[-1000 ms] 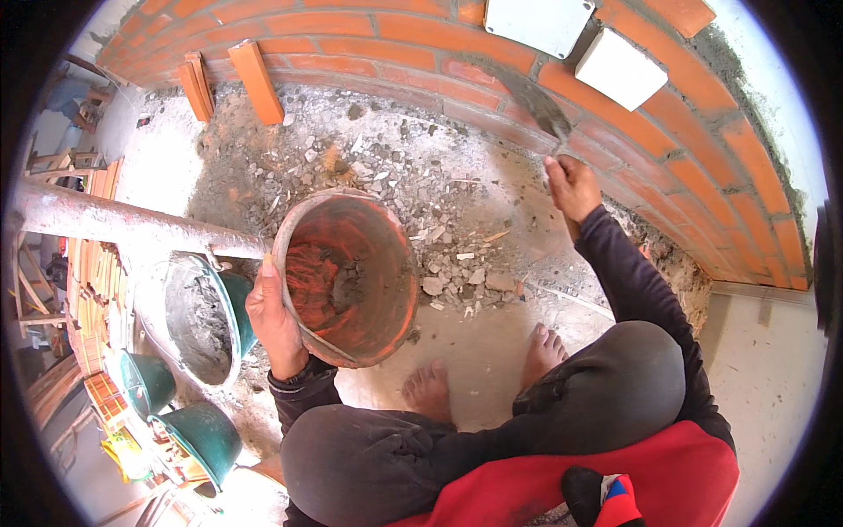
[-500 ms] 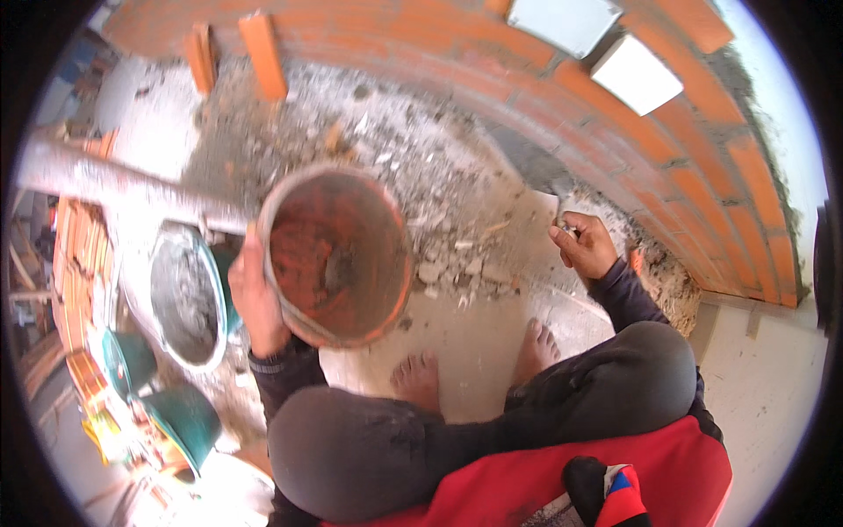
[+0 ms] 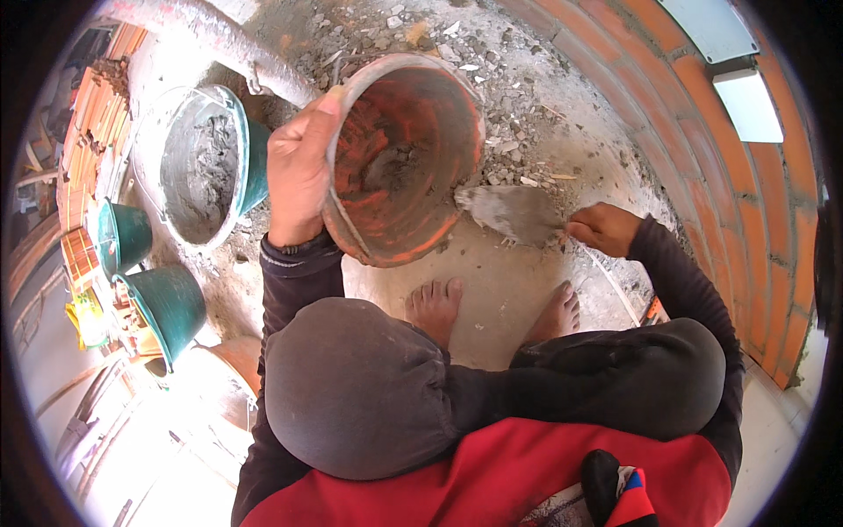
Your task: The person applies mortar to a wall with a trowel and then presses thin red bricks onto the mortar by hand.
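My left hand grips the rim of an orange, mortar-stained bucket, tilted so that its mouth faces me. A small lump of grey mortar lies in the bottom. In my right hand is a trowel, its blade grey with mortar and slightly blurred. The blade's tip is at the bucket's lower right rim; whether the two touch I cannot tell. The fingers of my right hand are closed around the handle and hide most of it.
A green tub of grey mortar stands at the left, with two green buckets nearer me. A crusted pole crosses the upper left. Rubble lies beyond the bucket. A brick wall with white boxes rises at the right.
My right hand has brought the trowel's blade to the bucket's rim; earlier the hand was near the wall. The view has shifted, and the bucket sits higher and farther right in it.
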Action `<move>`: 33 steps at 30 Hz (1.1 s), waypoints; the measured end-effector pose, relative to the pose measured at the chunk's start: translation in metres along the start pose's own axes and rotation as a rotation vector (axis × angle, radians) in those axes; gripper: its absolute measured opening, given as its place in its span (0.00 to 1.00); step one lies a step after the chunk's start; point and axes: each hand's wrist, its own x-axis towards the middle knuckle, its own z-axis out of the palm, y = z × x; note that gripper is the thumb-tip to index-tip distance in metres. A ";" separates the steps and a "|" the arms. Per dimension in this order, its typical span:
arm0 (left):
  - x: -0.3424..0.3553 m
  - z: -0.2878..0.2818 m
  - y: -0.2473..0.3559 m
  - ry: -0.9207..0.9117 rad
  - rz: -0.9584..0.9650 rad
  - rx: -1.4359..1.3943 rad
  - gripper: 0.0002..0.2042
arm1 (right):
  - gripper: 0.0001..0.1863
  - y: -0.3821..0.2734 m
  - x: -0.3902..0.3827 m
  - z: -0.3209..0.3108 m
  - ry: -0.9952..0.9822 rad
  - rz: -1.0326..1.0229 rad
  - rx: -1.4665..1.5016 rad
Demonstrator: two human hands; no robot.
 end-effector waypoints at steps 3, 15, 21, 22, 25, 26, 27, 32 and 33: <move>0.000 0.011 0.010 -0.031 -0.011 0.033 0.15 | 0.16 -0.010 -0.037 -0.024 0.001 0.193 -0.133; 0.012 0.029 0.013 -0.113 0.015 0.118 0.16 | 0.14 -0.030 -0.009 -0.063 0.542 0.065 -0.768; 0.017 0.020 0.014 -0.064 -0.015 0.127 0.17 | 0.19 -0.030 0.020 -0.030 0.324 -0.073 -0.569; 0.015 0.016 0.017 -0.069 -0.012 0.128 0.17 | 0.18 -0.028 0.026 -0.023 0.324 -0.137 -0.480; 0.013 0.012 0.017 -0.039 -0.045 0.071 0.17 | 0.15 -0.056 0.027 -0.016 0.233 -0.133 -0.226; 0.011 0.008 0.018 -0.037 -0.031 0.109 0.17 | 0.13 -0.062 0.028 -0.014 0.215 -0.096 -0.147; 0.010 0.005 0.021 -0.037 -0.016 0.148 0.17 | 0.11 -0.063 0.027 -0.017 0.273 -0.105 -0.053; 0.015 -0.002 0.014 -0.033 0.004 0.002 0.18 | 0.08 -0.076 0.009 -0.034 0.706 -0.097 0.132; 0.016 -0.002 0.016 -0.030 -0.019 -0.013 0.18 | 0.08 -0.083 0.004 -0.045 0.737 0.002 0.165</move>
